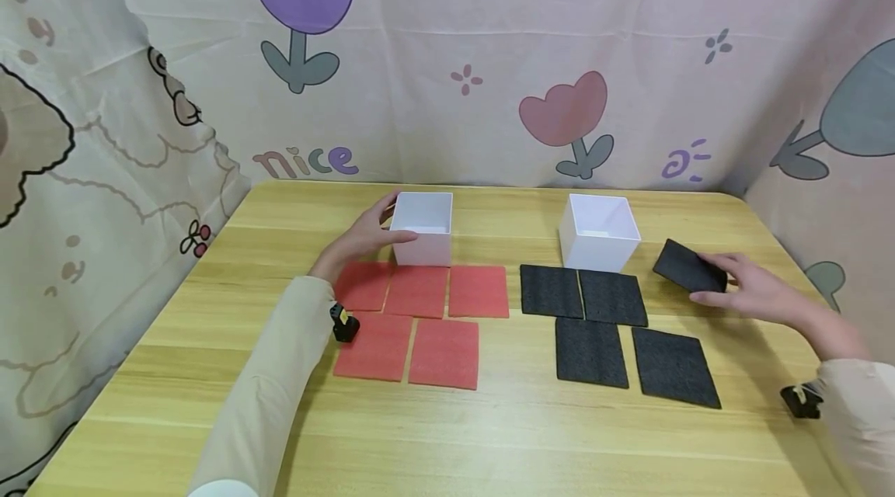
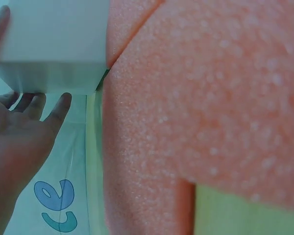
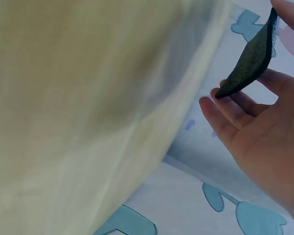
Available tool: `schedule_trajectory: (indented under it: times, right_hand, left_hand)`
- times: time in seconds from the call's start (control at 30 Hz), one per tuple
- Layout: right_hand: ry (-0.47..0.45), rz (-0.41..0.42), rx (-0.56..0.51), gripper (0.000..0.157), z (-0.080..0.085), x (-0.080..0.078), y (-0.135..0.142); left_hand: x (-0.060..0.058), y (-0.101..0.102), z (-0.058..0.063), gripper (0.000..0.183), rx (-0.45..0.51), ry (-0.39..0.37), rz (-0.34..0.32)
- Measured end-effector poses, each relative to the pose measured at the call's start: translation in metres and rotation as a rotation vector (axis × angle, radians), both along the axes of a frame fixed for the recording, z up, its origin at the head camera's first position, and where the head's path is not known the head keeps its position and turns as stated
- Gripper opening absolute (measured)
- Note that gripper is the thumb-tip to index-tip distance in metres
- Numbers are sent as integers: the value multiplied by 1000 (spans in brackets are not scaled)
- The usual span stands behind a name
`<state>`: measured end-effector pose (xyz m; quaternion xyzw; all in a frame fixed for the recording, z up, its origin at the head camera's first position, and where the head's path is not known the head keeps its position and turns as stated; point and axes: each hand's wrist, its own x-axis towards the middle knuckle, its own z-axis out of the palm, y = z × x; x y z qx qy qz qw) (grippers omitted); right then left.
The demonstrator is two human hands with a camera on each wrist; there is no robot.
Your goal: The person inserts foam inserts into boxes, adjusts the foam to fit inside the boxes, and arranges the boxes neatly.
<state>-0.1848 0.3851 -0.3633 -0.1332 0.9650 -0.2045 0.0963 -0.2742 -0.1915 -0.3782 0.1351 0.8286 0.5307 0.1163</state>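
The right hand (image 1: 762, 291) pinches a black square (image 1: 685, 265) between thumb and fingers, up off the table (image 1: 433, 446). The square is tipped (it has no clear long side). The right white box (image 1: 600, 250) sits just left of it, and the right hand is nearer that box. The left hand (image 1: 367, 234) holds the left white box (image 1: 426, 250), thumb in front.

On the table (image 1: 517, 435), squares (image 1: 444, 353) lie before the left and right boxes (image 1: 600, 252).
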Motion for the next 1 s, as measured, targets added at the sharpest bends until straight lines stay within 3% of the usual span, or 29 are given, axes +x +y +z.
schedule_trajectory:
  times: [0.23,0.37,0.43,0.63,0.8,1.0]
  right_hand:
    - [29,5,-15,83,17,-8,-1]
    - [60,3,-3,84,31,-16,-6]
    - [81,7,3,84,39,-20,-9]
    - [154,42,56,84,60,-33,-23]
    - [144,56,127,83,75,-42,-43]
    - [165,103,139,79,82,-51,-74]
  left_hand:
    - [1,0,1,94,-46,9,-4]
    - [13,7,20,93,-53,-18,-1]
    - [14,8,22,94,-48,-33,4]
    - [1,2,2,98,-25,-30,16]
    - [1,1,0,98,-30,-16,15]
    - [2,2,1,97,-37,-13,16]
